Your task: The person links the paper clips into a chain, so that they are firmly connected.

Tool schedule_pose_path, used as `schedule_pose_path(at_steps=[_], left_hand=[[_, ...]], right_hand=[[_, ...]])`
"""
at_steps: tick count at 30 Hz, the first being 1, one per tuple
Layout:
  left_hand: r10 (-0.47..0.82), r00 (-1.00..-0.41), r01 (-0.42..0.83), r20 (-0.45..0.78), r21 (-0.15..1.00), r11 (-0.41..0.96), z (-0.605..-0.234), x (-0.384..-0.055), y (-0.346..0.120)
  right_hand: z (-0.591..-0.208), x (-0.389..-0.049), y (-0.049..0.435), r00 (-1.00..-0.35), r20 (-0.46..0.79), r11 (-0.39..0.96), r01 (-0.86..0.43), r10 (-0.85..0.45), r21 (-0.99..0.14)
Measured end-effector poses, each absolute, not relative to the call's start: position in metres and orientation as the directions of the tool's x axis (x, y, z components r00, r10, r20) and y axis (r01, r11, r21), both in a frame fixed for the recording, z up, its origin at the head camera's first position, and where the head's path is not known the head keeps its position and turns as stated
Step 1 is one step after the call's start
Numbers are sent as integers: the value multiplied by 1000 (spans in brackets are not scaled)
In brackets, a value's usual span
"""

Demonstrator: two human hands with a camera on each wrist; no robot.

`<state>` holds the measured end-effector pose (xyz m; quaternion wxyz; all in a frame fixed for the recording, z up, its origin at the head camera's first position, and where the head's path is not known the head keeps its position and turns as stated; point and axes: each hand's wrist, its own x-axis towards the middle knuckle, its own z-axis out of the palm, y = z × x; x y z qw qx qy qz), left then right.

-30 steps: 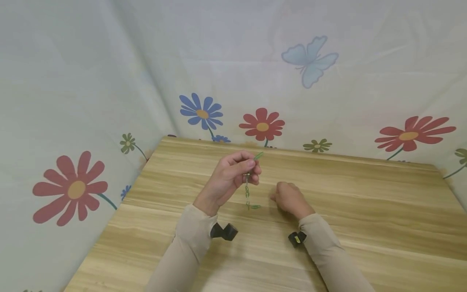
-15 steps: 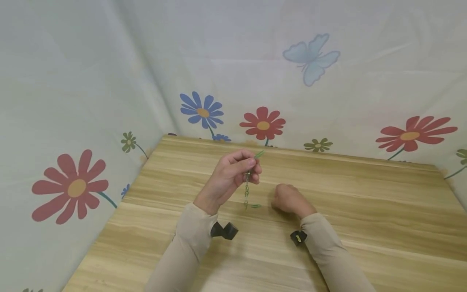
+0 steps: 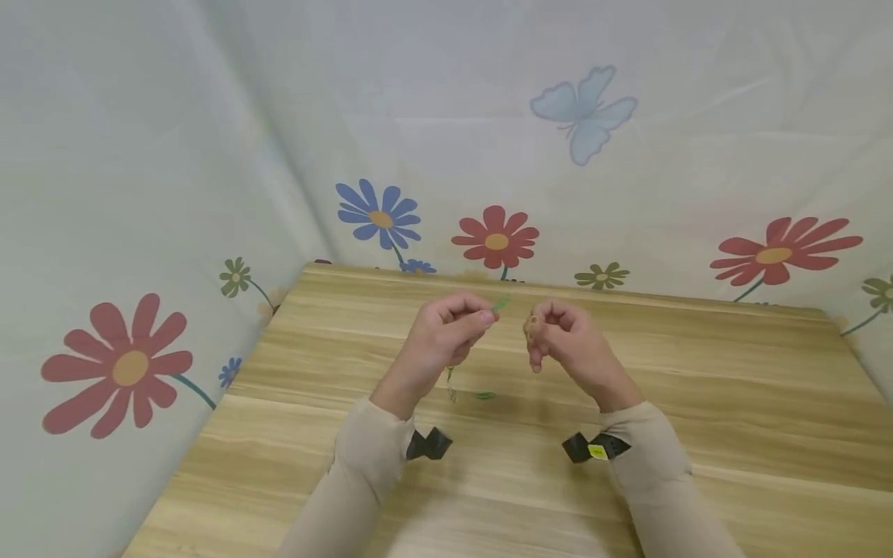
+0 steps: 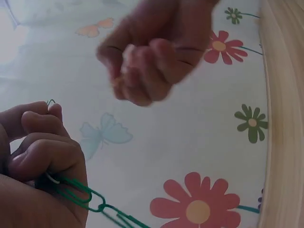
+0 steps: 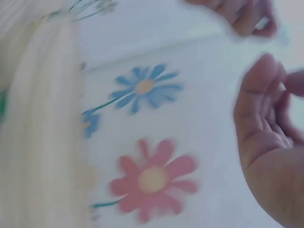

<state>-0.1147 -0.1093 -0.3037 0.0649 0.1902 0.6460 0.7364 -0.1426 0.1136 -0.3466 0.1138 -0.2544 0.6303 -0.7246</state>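
Observation:
My left hand (image 3: 443, 333) is raised over the table, pinching a green paper clip (image 3: 501, 303) between thumb and fingertips so that one end sticks out toward the right hand. From under its curled fingers a chain of linked green paper clips (image 4: 97, 206) hangs down. Facing it across a small gap, my right hand (image 3: 574, 341) pinches a small yellowish paper clip (image 3: 531, 325), mostly covered by the fingers and blurred in the left wrist view. Below and between the hands, a loose green paper clip (image 3: 484, 396) lies on the table.
The wood-grain table (image 3: 732, 403) reaches back to a white cloth wall (image 3: 446, 139) printed with flowers and a butterfly. Another cloth wall borders its left side. Black wrist cameras sit on both sleeves.
My right hand has risen from the tabletop, now with the yellowish clip, and turned toward the left hand. The hanging chain has shifted left, away from the loose green clip.

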Motion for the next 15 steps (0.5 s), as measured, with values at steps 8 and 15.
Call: schedule_pose_path(at_steps=[8, 15], left_hand=[[353, -889, 366, 292, 917, 161, -295, -102, -107], [395, -868, 400, 300, 895, 198, -287, -94, -104]], right_hand=[[-306, -110, 108, -802, 546, -375, -442, -241, -815], [-304, -106, 108, -761, 611, -275, -553, -219, -787]])
